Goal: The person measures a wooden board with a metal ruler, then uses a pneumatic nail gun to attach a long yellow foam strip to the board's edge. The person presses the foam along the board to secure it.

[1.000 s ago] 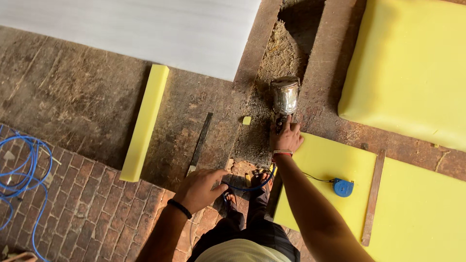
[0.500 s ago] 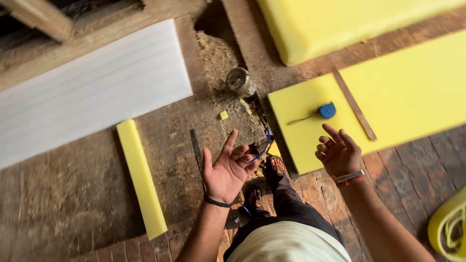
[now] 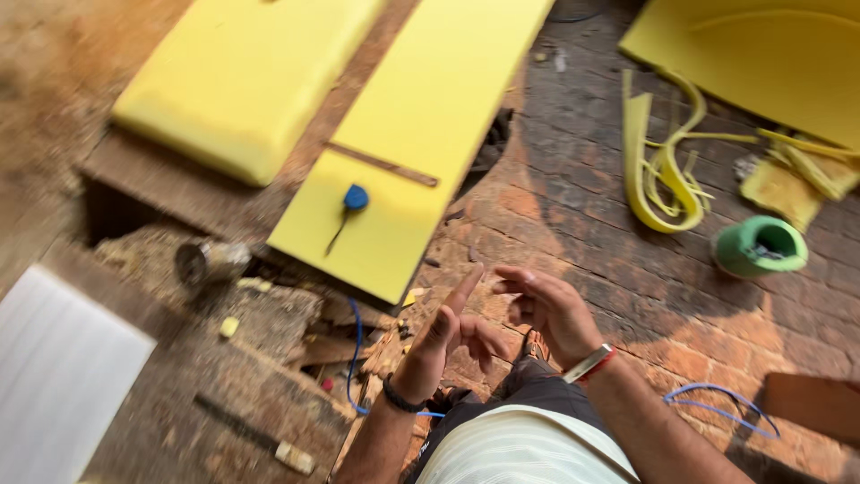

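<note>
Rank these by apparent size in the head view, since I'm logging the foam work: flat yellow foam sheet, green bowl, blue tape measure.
1. Flat yellow foam sheet, largest.
2. Green bowl.
3. Blue tape measure, smallest.

My left hand (image 3: 443, 341) w/ black band on wrist; right hand (image 3: 546, 309) w/ white-and-red wristband. Bare forearms, pale striped shirt bottom centre, dark trousers.

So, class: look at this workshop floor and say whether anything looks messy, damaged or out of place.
Curled yellow foam offcuts lie tangled on the brick floor beside a green bowl. Small foam crumbs lie scattered near a tipped metal tin.
</note>
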Available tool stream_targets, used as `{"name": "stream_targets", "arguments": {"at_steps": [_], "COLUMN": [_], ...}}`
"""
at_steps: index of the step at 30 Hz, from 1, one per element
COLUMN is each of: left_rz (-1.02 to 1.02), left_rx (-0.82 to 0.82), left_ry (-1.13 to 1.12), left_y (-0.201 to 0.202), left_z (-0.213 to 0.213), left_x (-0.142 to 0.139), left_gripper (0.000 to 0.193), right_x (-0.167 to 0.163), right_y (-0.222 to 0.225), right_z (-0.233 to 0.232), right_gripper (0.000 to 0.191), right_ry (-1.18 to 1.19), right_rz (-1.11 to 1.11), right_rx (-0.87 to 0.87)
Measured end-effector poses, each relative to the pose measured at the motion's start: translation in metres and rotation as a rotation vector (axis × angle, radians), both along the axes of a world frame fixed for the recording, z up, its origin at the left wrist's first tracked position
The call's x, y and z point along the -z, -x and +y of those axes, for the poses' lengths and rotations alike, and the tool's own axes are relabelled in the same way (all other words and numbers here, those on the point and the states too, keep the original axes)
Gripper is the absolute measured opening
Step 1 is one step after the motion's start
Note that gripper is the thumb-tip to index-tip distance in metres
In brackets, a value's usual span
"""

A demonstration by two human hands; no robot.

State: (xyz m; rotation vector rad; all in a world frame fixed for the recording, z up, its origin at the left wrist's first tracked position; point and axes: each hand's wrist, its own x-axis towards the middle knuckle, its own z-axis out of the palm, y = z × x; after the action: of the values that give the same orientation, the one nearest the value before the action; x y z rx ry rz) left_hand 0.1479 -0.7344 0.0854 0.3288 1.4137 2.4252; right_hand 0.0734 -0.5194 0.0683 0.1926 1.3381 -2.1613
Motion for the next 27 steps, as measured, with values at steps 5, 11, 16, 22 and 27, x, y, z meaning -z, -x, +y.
{"name": "stream_targets", "arguments": {"at_steps": [5, 11, 16, 22, 27], "left_rz": [-0.008, 0.129, 0.263, 0.195, 0.393], "left_rx": [0.297, 0.589, 0.759, 0.966, 1.199], "left_ry": [0.272, 0.602, 0.593, 0.401, 0.393], "left_y": [0.029, 0.047, 0.063, 0.070, 0.092], "left_z": [0.128, 0.293, 0.425, 0.543, 0.638], "left_x": [-0.005, 0.008, 0.016, 0.020, 0.026], "left_gripper": [0.101, 0.096, 0.085, 0.086, 0.064], "right_x": [-0.009, 0.007, -0.001, -0.017, -0.001], "right_y": [-0.010, -0.024, -0.045, -0.072, -0.087], "right_z": [0.086, 0.248, 0.370, 0.473, 0.549], "right_gripper": [0.035, 0.038, 0.043, 0.032, 0.043], "right_ry": [0.231, 0.320, 0.248, 0.225, 0.199], "right_rz": [-0.070, -0.082, -0.026, -0.044, -0.136], "right_rx": [0.209, 0.459, 0.680, 0.925, 1.225]}}
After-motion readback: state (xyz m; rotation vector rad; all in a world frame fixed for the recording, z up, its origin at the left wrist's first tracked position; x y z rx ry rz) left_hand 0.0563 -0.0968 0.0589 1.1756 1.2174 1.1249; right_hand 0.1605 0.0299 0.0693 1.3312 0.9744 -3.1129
